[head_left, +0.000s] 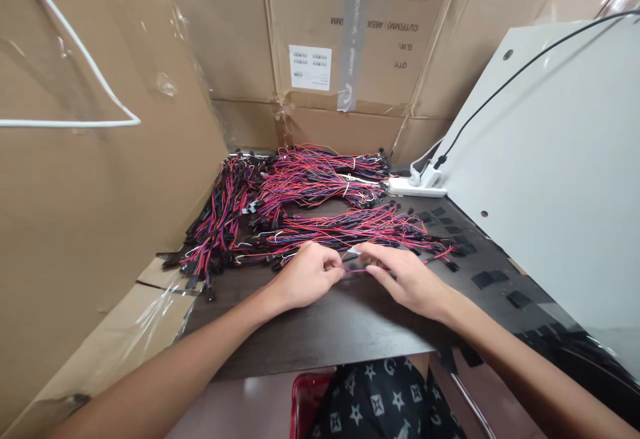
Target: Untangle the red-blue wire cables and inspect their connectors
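In the head view, my left hand (314, 274) is closed, thumb and index finger pinching a thin red and purple wire cable (356, 270) just above the dark table. The cable runs across the small gap to my right hand (407, 280). My right fingers are curled, and a small white label (354, 250) shows at the index fingertip. How firmly those fingers grip the cable is hidden. Right behind both hands lies a loose row of red, purple and black wire cables (340, 229) with black connectors.
Bundles of similar cables (320, 182) lie farther back, with another pile (220, 209) along the left. A white power strip (417, 189) with plugs sits at the back right. Cardboard (240, 39) walls the back and left; a white panel (550, 159) stands right. Black tape pieces (490, 279) dot the table.
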Motion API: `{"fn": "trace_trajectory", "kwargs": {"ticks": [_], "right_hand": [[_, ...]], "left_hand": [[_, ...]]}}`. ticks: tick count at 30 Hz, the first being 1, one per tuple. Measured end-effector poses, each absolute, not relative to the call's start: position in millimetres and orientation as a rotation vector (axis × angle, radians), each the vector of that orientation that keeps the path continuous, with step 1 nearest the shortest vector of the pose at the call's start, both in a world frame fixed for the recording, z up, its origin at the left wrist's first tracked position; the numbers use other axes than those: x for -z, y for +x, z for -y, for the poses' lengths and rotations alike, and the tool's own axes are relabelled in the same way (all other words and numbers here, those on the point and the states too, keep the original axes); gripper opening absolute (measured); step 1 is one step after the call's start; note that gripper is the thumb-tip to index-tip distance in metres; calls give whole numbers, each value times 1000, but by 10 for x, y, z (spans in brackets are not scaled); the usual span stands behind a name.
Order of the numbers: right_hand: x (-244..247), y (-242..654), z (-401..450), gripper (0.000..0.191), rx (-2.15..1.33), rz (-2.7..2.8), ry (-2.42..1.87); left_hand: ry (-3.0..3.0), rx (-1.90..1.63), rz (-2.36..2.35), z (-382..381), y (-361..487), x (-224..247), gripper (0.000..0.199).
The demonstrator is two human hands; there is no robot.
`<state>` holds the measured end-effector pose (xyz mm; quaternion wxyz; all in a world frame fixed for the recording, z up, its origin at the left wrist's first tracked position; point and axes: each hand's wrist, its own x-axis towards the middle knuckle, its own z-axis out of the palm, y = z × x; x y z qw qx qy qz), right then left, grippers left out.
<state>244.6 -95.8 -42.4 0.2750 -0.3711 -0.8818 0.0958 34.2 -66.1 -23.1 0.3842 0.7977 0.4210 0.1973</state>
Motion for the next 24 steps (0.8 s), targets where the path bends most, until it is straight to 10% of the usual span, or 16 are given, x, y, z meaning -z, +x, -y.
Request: {"fn": "trace_trajectory", "kwargs": {"ticks": [5,24], "right_hand": [[283,2390,1023,14,-191,2201,-860],[451,2269,955,46,-359,2216,-895]], "left_hand": [[2053,-496,-1071,659,339,222,18],[2030,-492,-1041,630,321,285,16]]}}
